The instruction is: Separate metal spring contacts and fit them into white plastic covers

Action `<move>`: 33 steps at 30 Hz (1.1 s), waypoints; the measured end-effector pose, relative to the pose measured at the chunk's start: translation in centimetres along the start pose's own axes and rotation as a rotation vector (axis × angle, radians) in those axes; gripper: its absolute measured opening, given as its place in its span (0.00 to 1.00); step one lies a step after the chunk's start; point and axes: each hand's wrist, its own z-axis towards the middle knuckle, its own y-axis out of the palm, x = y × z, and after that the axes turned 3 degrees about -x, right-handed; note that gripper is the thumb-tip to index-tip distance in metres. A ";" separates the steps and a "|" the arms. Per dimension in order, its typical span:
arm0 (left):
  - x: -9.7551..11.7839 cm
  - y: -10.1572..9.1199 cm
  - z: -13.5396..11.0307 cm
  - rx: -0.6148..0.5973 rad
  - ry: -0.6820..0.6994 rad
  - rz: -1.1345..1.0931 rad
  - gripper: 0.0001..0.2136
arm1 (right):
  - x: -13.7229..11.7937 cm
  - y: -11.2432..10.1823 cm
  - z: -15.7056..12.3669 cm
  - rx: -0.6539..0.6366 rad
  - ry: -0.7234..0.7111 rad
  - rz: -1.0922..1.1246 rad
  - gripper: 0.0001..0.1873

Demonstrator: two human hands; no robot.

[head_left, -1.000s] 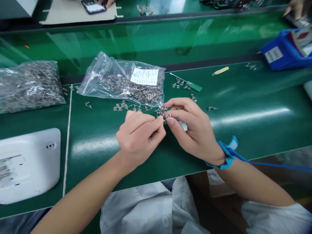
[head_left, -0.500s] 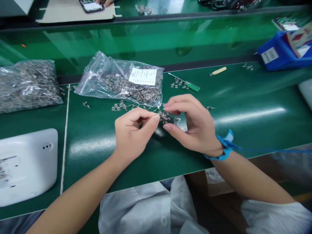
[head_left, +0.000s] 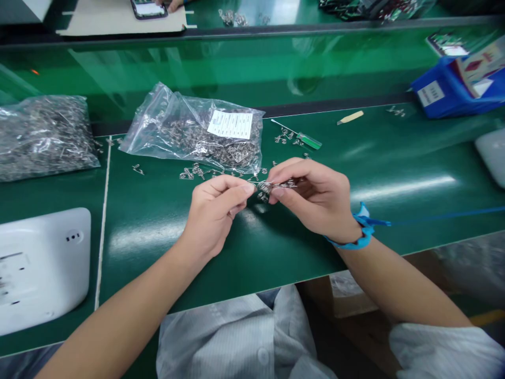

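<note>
My left hand point(head_left: 215, 213) and my right hand point(head_left: 315, 195) meet above the green table point(head_left: 394, 173), both pinched on a small tangle of metal springs point(head_left: 272, 186) held between their fingertips. Just behind them lies a clear plastic bag of springs point(head_left: 197, 131) with a white label, open towards my hands. Loose springs point(head_left: 193, 172) lie scattered along the bag's near edge. A blue strap point(head_left: 361, 231) with a blue cord circles my right wrist.
A second bag of springs point(head_left: 43, 134) lies at the left. A white device point(head_left: 39, 263) sits at the near left edge. A green-handled screwdriver point(head_left: 305, 138), a wooden stick point(head_left: 350, 117) and a blue bin point(head_left: 453, 87) lie further back. Another person's hand holds a phone point(head_left: 152, 8) beyond the divider.
Both hands lifted slightly and drew together; the right fingers, spread half a second ago, have closed on the springs. The view shifted a little.
</note>
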 end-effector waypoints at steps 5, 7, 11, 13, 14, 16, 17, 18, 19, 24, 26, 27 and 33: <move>0.0 -0.5 0.3 -0.087 -0.139 -0.004 0.06 | 0.3 -0.2 0.2 -0.042 -0.208 -0.170 0.06; 0.1 -0.6 0.3 -0.122 -0.188 -0.028 0.06 | 0.3 -0.2 0.1 -0.051 -0.192 -0.135 0.08; 0.2 -0.6 0.4 -0.147 -0.208 -0.069 0.06 | 0.2 -0.4 0.1 -0.052 -0.201 -0.129 0.07; 0.2 -0.6 0.3 -0.140 -0.204 -0.055 0.07 | 0.0 -0.5 0.2 -0.065 -0.221 -0.164 0.06; 0.2 -0.6 0.3 -0.136 -0.200 -0.045 0.07 | -0.1 -0.5 0.2 -0.070 -0.230 -0.192 0.06; 0.2 -0.5 0.3 -0.129 -0.193 -0.023 0.07 | -0.2 -0.4 0.2 -0.064 -0.251 -0.264 0.08; 0.2 -0.5 0.2 -0.128 -0.187 -0.012 0.08 | -0.3 -0.3 0.1 -0.054 -0.261 -0.306 0.08; 0.1 -0.5 0.2 -0.127 -0.177 -0.002 0.08 | -0.3 -0.2 0.1 -0.041 -0.271 -0.345 0.08; 0.1 -0.6 0.2 -0.125 -0.165 0.006 0.08 | -0.3 -0.1 0.0 -0.026 -0.283 -0.381 0.07; -0.3 -0.5 0.1 -0.123 -0.103 0.005 0.07 | -0.3 0.3 -0.2 0.056 -0.360 -0.444 0.09; -0.5 -0.3 0.0 -0.149 -0.081 -0.018 0.08 | -0.4 0.3 -0.3 0.068 -0.366 -0.441 0.11; -0.7 -0.1 -0.1 -0.166 -0.075 -0.031 0.09 | -0.5 0.4 -0.3 0.069 -0.358 -0.442 0.12; -1.5 0.2 -0.4 -0.184 -0.054 -0.021 0.09 | -0.8 0.3 -0.4 0.092 -0.310 -0.423 0.12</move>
